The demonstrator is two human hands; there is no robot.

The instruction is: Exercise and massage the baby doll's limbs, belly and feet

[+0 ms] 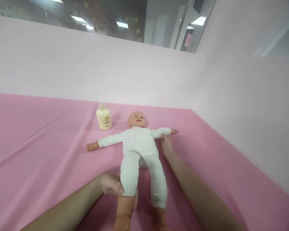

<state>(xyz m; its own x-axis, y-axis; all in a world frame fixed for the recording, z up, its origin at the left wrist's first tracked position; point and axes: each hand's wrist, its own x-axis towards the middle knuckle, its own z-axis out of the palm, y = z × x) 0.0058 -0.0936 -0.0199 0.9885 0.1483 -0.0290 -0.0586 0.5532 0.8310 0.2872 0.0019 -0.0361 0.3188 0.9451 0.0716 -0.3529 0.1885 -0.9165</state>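
A baby doll (140,141) with a white cloth body lies on its back, its head away from me and its arms spread wide. My left hand (112,184) is wrapped around the lower leg on the left, thumb on the near side and fingertips showing past the far side. That leg looks slightly raised. On the other side, my right hand (166,144) rests beside the doll's torso, just under its upper arm. The fingers there look stretched out and touch the sleeve; their tips are partly hidden.
A pale yellow pump bottle (103,118) stands upright to the left of the doll's head. A pink cloth (50,134) with soft folds covers the table. White walls (125,73) rise behind and to the right, with a window (110,19) above.
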